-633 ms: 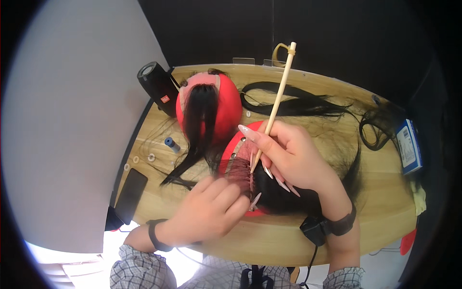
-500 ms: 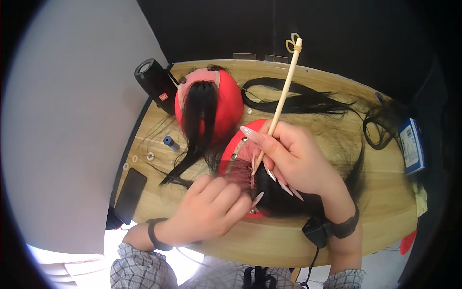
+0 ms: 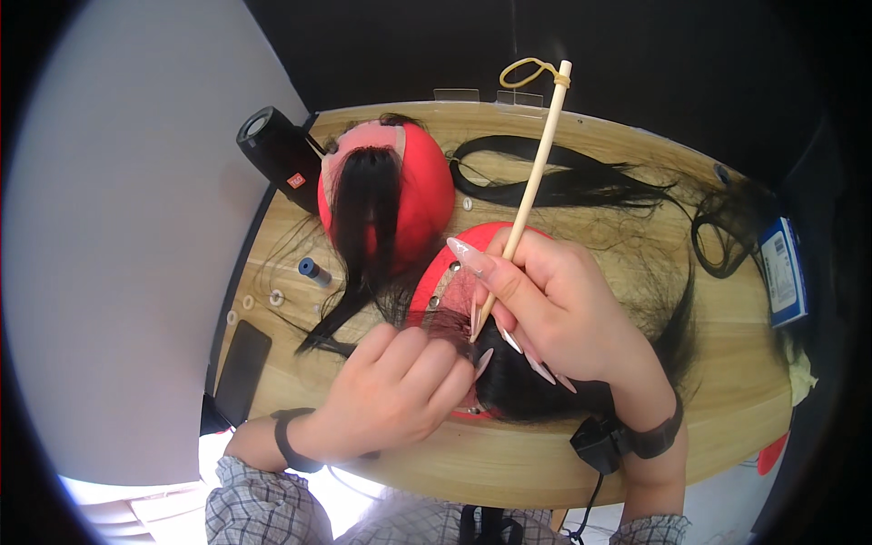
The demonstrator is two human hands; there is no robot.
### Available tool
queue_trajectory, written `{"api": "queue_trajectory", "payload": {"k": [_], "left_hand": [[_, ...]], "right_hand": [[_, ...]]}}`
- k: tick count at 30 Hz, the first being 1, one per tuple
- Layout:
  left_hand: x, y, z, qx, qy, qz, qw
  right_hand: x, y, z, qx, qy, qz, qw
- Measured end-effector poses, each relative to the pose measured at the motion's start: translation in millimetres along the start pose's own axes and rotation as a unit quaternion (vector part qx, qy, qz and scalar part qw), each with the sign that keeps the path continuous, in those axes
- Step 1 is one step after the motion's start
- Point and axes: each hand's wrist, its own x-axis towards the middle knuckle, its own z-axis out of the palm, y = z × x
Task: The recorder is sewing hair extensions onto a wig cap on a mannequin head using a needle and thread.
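Pinched in right hand point(image 3: 554, 295): wooden stick point(image 3: 536, 163), tip down at red form point(image 3: 434, 274).
Room: tabletop strip point(image 3: 509, 459) between form and curved near edge. Curled at form, fingertips part-hidden: left hand point(image 3: 395, 391); cannot tell grip.

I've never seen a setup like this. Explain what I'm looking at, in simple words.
There is no machine here: these are a person's own two bare hands, seen from above by a wide camera worn on the head. Its lens bends straight edges.

The right hand holds a pale stick, its lower tip at a red rounded form with black hair. The left hand is curled beside that tip; what its fingers grip, if anything, is hidden.

Around them on the wooden table are a second red form, also with hair, a black speaker and a blue and white box.
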Motion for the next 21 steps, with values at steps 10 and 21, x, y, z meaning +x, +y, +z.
{"api": "queue_trajectory", "payload": {"k": [10,21], "left_hand": [[4.2,-1.7,0.2,-0.009,-0.018,0.006,1.000],[-4.0,1.1,-3.3,-0.008,-0.030,0.044,0.999]], "right_hand": [[0.1,-0.5,1.4,0.057,0.007,0.042,0.997],[-0.6,1.3,3.9,0.026,0.039,0.027,0.999]]}}
